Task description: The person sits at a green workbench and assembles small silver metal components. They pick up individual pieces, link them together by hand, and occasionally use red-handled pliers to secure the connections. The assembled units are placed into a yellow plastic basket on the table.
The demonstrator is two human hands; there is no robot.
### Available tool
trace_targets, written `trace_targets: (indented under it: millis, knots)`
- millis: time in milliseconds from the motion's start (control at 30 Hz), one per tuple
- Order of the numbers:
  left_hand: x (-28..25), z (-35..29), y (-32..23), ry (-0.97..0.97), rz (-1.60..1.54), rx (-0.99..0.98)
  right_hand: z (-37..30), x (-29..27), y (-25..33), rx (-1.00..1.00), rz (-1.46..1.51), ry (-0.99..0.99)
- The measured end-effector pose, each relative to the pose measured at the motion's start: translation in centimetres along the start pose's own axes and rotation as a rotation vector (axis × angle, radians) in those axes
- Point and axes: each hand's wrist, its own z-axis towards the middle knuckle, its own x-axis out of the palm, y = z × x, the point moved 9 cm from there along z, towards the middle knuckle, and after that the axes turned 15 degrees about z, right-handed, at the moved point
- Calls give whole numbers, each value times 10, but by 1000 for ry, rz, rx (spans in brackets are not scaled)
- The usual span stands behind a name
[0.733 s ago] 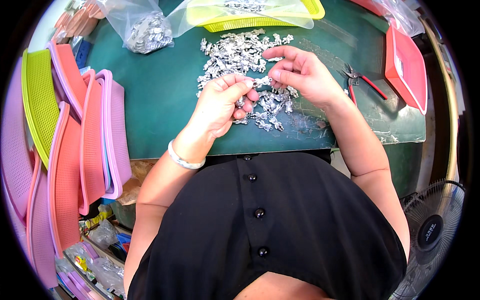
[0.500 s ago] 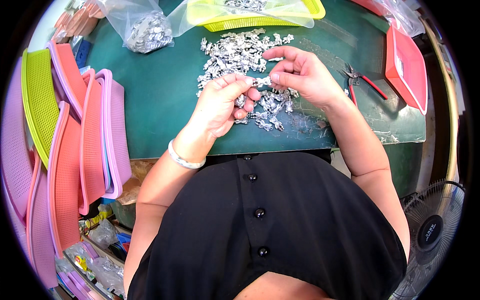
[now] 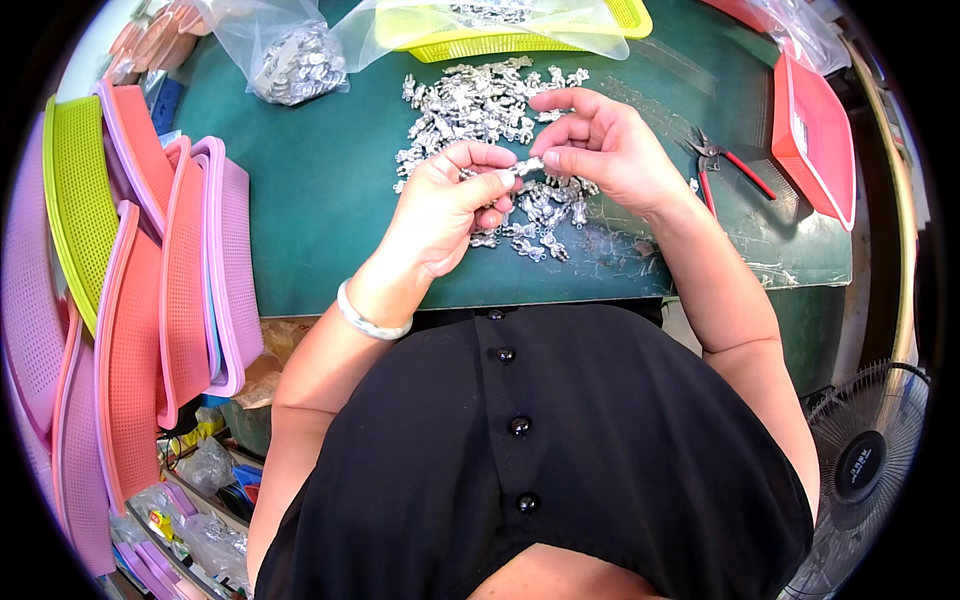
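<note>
A small silvery metal charm [image 3: 527, 166] is pinched between both hands, above the near part of a pile. My left hand [image 3: 447, 200] is closed, thumb and forefinger on the charm's left end; whether its curled fingers hold more is hard to see. Thumb and forefinger of my right hand [image 3: 600, 150] meet at the charm's other end. Many similar silvery charms [image 3: 465, 105] lie heaped on the green table [image 3: 330, 220] beyond the hands, and a smaller group [image 3: 540, 215] lies just below them.
Red-handled pliers [image 3: 735, 165] lie right of my right forearm, beside a pink basket [image 3: 815, 140]. At the back are a bag of silvery pieces [image 3: 300, 65] and a yellow-green basket [image 3: 470, 45] partly under clear plastic. Stacked coloured baskets [image 3: 180, 280] stand left; a fan [image 3: 860, 465] is lower right.
My left thumb and forefinger have shifted on the charm, which is now tilted, its right end higher. The right hand has barely moved.
</note>
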Motion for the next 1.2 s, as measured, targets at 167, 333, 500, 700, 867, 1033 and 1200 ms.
trace_targets:
  millis: [167, 333, 500, 700, 867, 1033, 1200]
  knots:
    - [-1, 0, -4, -14, 10, 58, 0, 1, 4, -36, 72, -17]
    - [2, -2, -7, 6, 20, 92, 1, 2, 5, -47, 71, -15]
    - [-1, 1, -2, -17, -43, 62, 0, 3, 6, -53, 76, -6]
    - [-14, 5, -1, -6, -182, 60, -1, -3, 20, -276, -577, 19]
    - [-6, 1, -5, 24, -328, 16, -6, 15, 21, -300, -1074, 139]
    - [-6, 4, -1, 53, -260, -6, -8, 24, 23, -329, -1085, 216]
    - [-6, 4, 3, 53, -226, 5, -7, 23, 19, -350, -1060, 234]
